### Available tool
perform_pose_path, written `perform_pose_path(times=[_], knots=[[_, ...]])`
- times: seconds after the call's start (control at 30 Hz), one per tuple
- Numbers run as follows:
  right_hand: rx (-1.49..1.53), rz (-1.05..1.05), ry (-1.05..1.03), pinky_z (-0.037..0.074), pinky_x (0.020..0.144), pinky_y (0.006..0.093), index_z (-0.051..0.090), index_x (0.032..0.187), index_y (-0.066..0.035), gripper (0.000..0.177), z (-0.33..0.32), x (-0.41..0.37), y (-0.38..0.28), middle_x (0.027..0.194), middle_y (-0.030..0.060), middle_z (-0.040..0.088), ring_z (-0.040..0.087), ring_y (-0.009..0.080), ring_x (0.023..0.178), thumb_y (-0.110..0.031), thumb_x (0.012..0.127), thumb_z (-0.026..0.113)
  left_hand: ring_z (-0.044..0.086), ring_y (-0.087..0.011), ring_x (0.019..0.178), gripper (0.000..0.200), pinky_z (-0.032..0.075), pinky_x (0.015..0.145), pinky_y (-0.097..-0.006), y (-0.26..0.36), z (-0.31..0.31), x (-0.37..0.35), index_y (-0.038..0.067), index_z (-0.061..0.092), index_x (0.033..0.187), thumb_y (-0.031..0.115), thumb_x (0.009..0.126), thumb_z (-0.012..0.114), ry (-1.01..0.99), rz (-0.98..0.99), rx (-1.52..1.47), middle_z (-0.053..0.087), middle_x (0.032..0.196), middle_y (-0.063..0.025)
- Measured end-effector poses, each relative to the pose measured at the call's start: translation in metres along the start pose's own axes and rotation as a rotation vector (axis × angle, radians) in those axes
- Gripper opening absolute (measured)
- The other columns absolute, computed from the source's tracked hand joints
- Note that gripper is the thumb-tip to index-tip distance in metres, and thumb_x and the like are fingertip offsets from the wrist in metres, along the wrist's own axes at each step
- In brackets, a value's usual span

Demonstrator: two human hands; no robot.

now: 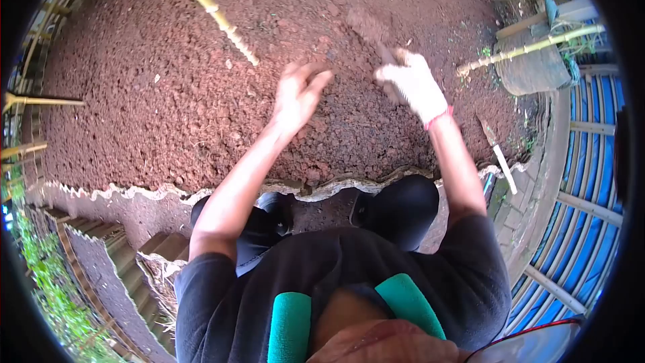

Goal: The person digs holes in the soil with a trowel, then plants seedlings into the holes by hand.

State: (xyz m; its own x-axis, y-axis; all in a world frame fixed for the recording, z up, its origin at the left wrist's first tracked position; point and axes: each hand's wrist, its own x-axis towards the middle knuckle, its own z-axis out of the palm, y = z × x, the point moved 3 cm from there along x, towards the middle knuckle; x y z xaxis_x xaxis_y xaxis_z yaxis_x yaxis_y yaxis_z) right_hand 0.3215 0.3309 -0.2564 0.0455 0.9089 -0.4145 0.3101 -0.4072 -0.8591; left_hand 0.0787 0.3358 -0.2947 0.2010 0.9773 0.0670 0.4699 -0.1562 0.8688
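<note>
A raised bed of reddish-brown soil (168,94) fills the upper view. My left hand (299,94) is bare and hovers just over the soil with its fingers spread and blurred; nothing shows in it. My right hand (413,84) wears a white glove with a red cuff and rests on the soil a short way to the right, fingers curled down into the dirt. Whether it grips anything, I cannot tell. A darker, disturbed patch of soil lies between the two hands.
A bamboo stake (211,10) stands in the soil at upper left; another bamboo stake (531,47) lies at upper right over a grey basin (531,70). A knife (497,154) lies at the bed's right corner. Corrugated edging (134,193) borders the bed near my knees.
</note>
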Motion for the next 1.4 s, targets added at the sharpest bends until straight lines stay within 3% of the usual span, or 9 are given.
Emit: perform_pose_path(times=[0.07,0.17,0.5,0.7,0.8,0.93,1.07,1.27,1.4], knots=[[-0.567,-0.540,0.276,0.056,0.067,0.0427,0.063,0.111,0.001,0.041,0.018,-0.013,0.002,0.087,0.0191,0.069,0.068,0.0354,0.072,-0.025,0.080,0.071,0.064,-0.0259,0.109,0.089,0.048,0.100,-0.0394,0.014,0.029,0.027,-0.008,0.042,0.141,0.049,0.084,0.078,-0.018,-0.124,-0.459,0.067,0.115,-0.0216],[-0.946,-0.449,0.361,0.058,0.070,0.0430,0.057,0.117,0.004,0.039,0.063,-0.056,-0.027,0.089,0.0229,0.069,0.069,0.0379,0.073,-0.018,0.084,0.062,0.031,-0.0381,0.147,0.148,0.023,0.123,-0.0410,0.015,0.067,0.060,-0.008,-0.007,0.156,0.054,0.065,0.091,0.215,-0.352,-0.628,0.033,0.155,-0.0336],[-0.711,-0.564,0.322,0.053,0.072,0.0515,0.061,0.120,0.002,0.044,0.072,-0.028,0.013,0.090,0.0243,0.068,0.067,0.0430,0.082,-0.020,0.083,0.066,0.061,-0.0308,0.107,0.076,0.048,0.091,-0.0409,-0.005,0.080,0.077,-0.007,0.039,0.143,0.024,0.084,0.077,0.478,-0.406,-0.573,0.059,0.124,-0.0228],[0.516,0.075,-0.006,0.047,0.047,0.0259,0.065,0.110,0.002,0.033,0.035,-0.029,-0.008,0.075,0.0049,0.067,0.059,0.0125,0.055,-0.012,0.082,0.076,0.066,-0.0156,0.077,0.033,0.056,0.069,-0.0300,-0.004,0.071,0.098,-0.001,0.059,0.118,0.006,0.089,0.072,0.376,-0.204,-0.937,0.071,0.095,-0.0073],[0.445,-0.097,0.058,0.049,0.046,0.0233,0.060,0.128,0.007,0.050,-0.001,-0.011,-0.019,0.084,0.0099,0.071,0.064,0.0120,0.058,-0.014,0.085,0.077,0.060,-0.0332,0.112,0.057,0.052,0.092,-0.0481,0.024,0.019,0.119,0.002,0.055,0.137,0.030,0.091,0.074,0.369,-0.256,-0.425,0.052,0.132,-0.0246],[-0.256,-0.266,0.311,0.052,0.093,0.0381,0.063,0.130,0.003,0.052,-0.041,0.087,0.045,0.113,0.0198,0.072,0.069,0.0321,0.105,-0.031,0.089,0.067,0.028,-0.0544,0.140,0.065,0.029,0.112,-0.0696,0.003,-0.011,0.134,0.015,0.049,0.150,0.045,0.094,0.066,0.071,-0.318,0.514,0.022,0.146,-0.0365],[-0.526,-0.179,0.471,0.050,0.099,0.0440,0.068,0.122,0.002,0.050,-0.042,0.098,0.058,0.116,0.0280,0.068,0.064,0.0406,0.114,-0.035,0.089,0.062,0.051,-0.0302,0.082,0.053,0.052,0.068,-0.0463,0.008,-0.030,0.030,0.003,0.060,0.138,0.029,0.093,0.069,-0.098,0.085,0.465,0.045,0.111,-0.0280],[-0.617,-0.125,0.363,0.052,0.096,0.0459,0.071,0.106,0.002,0.043,-0.037,0.143,0.037,0.109,0.0280,0.070,0.066,0.0417,0.109,-0.035,0.088,0.060,0.053,-0.0173,0.062,0.026,0.046,0.051,-0.0302,-0.029,-0.161,-0.107,0.001,0.073,0.114,0.014,0.092,0.072,0.232,-0.092,0.763,0.060,0.084,-0.0109],[-0.630,-0.101,0.444,0.053,0.096,0.0459,0.072,0.107,0.002,0.042,-0.006,0.199,0.004,0.113,0.0290,0.068,0.066,0.0424,0.110,-0.030,0.085,0.057,0.052,-0.0382,0.111,0.068,0.053,0.088,-0.0537,-0.167,-0.268,-0.194,0.010,0.057,0.142,0.057,0.092,0.064,0.444,-0.486,1.295,0.044,0.125,-0.0303]])
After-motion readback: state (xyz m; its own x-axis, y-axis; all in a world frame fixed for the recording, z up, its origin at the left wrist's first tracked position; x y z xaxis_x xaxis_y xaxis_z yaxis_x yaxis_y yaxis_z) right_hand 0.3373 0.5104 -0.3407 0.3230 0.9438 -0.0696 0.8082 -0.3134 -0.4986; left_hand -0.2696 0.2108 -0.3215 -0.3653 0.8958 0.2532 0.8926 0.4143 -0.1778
